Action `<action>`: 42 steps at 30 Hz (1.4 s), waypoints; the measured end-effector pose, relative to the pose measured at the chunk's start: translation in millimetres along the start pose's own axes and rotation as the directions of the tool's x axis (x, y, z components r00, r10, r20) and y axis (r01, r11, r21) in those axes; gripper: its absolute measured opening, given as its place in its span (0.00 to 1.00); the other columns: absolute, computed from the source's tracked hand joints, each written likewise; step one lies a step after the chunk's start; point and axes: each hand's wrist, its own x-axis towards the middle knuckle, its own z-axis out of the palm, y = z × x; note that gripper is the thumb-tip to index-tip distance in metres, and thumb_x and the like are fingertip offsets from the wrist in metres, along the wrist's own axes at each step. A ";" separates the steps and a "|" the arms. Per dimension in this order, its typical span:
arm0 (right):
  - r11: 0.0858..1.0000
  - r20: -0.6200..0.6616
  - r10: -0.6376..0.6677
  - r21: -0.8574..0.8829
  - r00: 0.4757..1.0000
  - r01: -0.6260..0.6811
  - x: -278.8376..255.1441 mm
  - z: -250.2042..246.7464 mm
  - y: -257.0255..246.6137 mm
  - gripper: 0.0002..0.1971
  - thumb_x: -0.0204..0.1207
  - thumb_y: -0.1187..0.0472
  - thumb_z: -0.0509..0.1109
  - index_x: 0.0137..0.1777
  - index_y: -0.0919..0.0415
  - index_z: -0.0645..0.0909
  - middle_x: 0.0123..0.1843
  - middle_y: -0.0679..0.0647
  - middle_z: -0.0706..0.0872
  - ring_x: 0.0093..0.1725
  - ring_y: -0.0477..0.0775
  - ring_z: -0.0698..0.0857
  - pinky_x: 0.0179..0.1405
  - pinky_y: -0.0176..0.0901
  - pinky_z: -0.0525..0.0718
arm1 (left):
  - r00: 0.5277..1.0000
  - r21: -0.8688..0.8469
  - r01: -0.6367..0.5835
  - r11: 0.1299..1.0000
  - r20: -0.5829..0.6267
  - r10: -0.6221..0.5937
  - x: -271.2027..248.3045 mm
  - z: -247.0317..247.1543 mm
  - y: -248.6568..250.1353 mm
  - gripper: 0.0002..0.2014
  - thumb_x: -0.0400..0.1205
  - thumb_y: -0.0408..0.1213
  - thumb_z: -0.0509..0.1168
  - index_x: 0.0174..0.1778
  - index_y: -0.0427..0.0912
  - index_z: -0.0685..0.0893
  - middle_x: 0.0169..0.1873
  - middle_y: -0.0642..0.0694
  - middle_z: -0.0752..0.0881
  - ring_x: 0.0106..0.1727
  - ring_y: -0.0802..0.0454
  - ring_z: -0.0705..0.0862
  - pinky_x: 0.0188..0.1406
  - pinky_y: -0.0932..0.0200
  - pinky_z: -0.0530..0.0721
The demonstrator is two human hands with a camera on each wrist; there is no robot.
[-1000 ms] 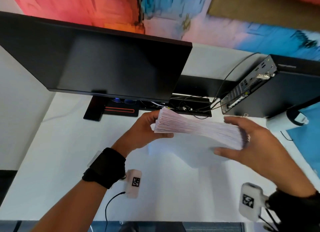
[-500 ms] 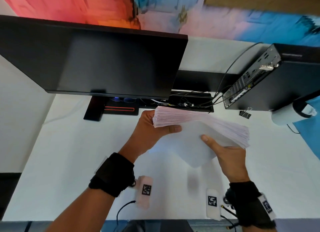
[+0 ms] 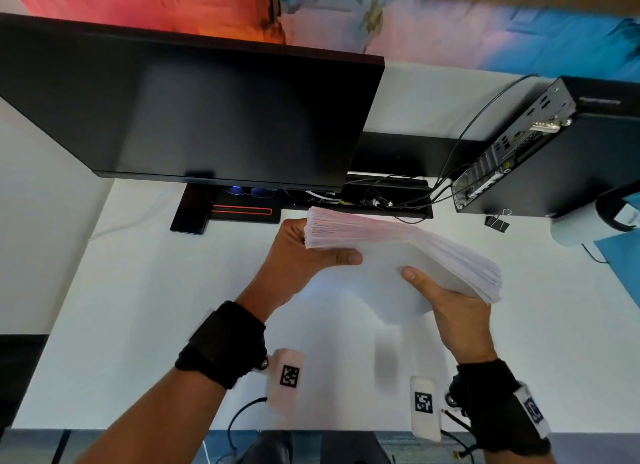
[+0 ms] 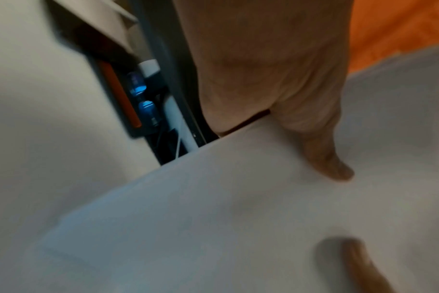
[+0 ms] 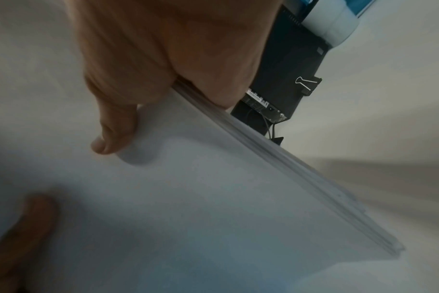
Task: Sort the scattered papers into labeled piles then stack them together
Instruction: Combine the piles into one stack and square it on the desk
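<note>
A thick stack of white papers (image 3: 398,252) hangs tilted above the white desk (image 3: 138,308) in the head view. My left hand (image 3: 304,252) grips its far left end, thumb lying on the top sheet. My right hand (image 3: 446,301) holds the near right corner, thumb on top and fingers hidden underneath. In the left wrist view my left hand (image 4: 276,99) presses its thumb onto the paper stack (image 4: 238,218). The right wrist view has my right hand (image 5: 150,69) pinching the paper stack (image 5: 201,198) at its layered edge.
A black monitor (image 3: 194,117) stands behind the stack on its stand (image 3: 225,214). A small black computer (image 3: 554,152) with cables sits at the back right, a binder clip (image 3: 497,221) in front of it. A white roll (image 3: 575,228) lies far right.
My right hand left the stack's far right end and now holds the near right corner from below, thumb on top. The stack tilted and swung a little; my left hand kept its grip.
</note>
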 end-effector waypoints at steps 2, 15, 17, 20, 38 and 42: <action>0.998 -0.046 0.063 0.012 0.997 -0.062 -1.8 0.7 9.9 0.21 0.63 0.56 0.88 0.57 0.48 0.92 0.54 0.41 0.95 0.58 0.43 0.93 0.64 0.46 0.90 | 0.999 0.026 0.016 1.000 -0.032 -0.016 -1.1 4.6 -6.3 0.24 0.71 0.20 0.81 0.62 0.43 0.93 0.57 0.43 0.95 0.61 0.44 0.93 0.59 0.53 0.91; 0.971 0.020 0.231 0.057 0.973 -0.232 -5.1 -6.0 26.3 0.17 0.66 0.64 0.88 0.55 0.54 0.93 0.53 0.44 0.96 0.55 0.42 0.94 0.58 0.33 0.89 | 0.998 0.114 0.049 0.992 -0.043 -0.044 -6.2 1.5 -24.5 0.23 0.72 0.17 0.80 0.61 0.39 0.92 0.53 0.44 0.95 0.58 0.44 0.93 0.55 0.55 0.92; 0.956 0.045 0.286 0.055 0.957 -0.288 -6.7 -6.1 29.9 0.17 0.67 0.62 0.88 0.56 0.54 0.94 0.53 0.42 0.96 0.55 0.41 0.93 0.57 0.31 0.88 | 0.997 0.107 0.072 0.992 -0.035 -0.069 -7.8 1.1 -23.9 0.22 0.71 0.20 0.81 0.59 0.44 0.92 0.53 0.45 0.95 0.58 0.43 0.93 0.56 0.53 0.92; 0.958 0.064 0.283 0.030 0.957 -0.286 -5.0 -6.9 25.5 0.24 0.61 0.56 0.87 0.59 0.59 0.93 0.47 0.32 0.94 0.51 0.30 0.91 0.49 0.19 0.82 | 0.998 0.125 0.061 0.990 -0.034 -0.057 -8.3 5.3 -15.1 0.23 0.70 0.25 0.82 0.54 0.56 0.94 0.51 0.46 0.95 0.57 0.46 0.93 0.54 0.53 0.92; 0.977 0.181 0.212 -0.036 0.960 -0.209 -8.8 -27.5 9.1 0.23 0.68 0.61 0.88 0.64 0.54 0.91 0.60 0.48 0.95 0.64 0.47 0.92 0.64 0.35 0.87 | 0.960 0.705 -0.072 0.706 0.241 -0.142 -10.9 1.4 111.9 0.31 0.70 0.55 0.85 0.67 0.63 0.80 0.59 0.63 0.88 0.63 0.58 0.86 0.61 0.57 0.85; 0.985 0.210 0.174 -0.036 0.962 -0.170 -9.3 -28.3 11.3 0.22 0.70 0.60 0.87 0.65 0.58 0.90 0.61 0.53 0.94 0.65 0.53 0.91 0.62 0.38 0.88 | 0.908 0.954 -0.285 0.095 0.301 -0.292 7.3 46.0 134.9 0.41 0.67 0.77 0.73 0.74 0.64 0.74 0.57 0.64 0.85 0.55 0.60 0.84 0.55 0.55 0.78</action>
